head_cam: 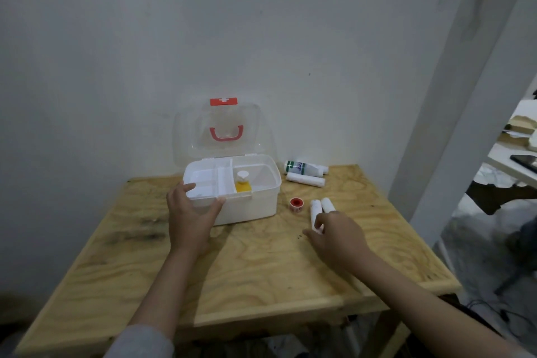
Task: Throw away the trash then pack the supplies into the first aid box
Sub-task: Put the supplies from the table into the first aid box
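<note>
The white first aid box stands open on the wooden table, its clear lid with a red handle tilted back against the wall. A yellow bottle with a white cap stands inside, beside the white inner tray. My left hand grips the box's front left corner, thumb on the rim. My right hand touches the near end of two white bandage rolls lying side by side. A red tape roll sits just left of them. A third white roll and a white bottle with a green label lie behind.
The plywood table stands in a corner of grey walls. Its right edge drops to the floor. Another surface with a dark phone and cardboard pieces lies at the far right. Cables hang below the table's front edge.
</note>
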